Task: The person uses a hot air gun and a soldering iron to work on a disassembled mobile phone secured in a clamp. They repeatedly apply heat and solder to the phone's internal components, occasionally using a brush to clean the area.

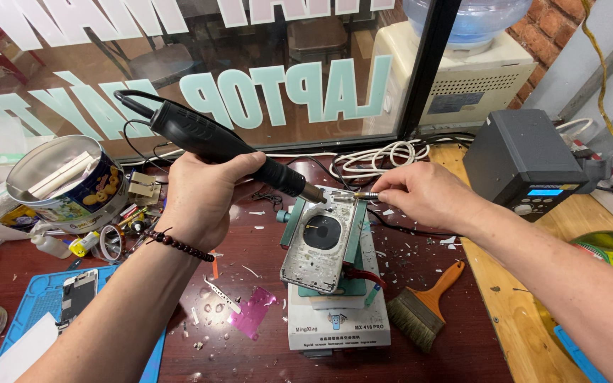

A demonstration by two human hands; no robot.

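Head view. Our left hand is clenched around the black handle of a hot-air tool, with the metal nozzle pointing right and down at the top edge of a phone back. Our right hand pinches a thin metal tool between thumb and forefinger; its tip lies just left of the right grip and almost meets the nozzle. The phone back sits tilted in a green clamp, below and between the two grips, on a white heating stand. A beaded bracelet circles the left wrist. Right of the stand, below the right grip, a brush with an orange handle lies on the dark counter among glass chips. Far left of the left grip stands a round tin; beyond the right grip sits a grey control unit.
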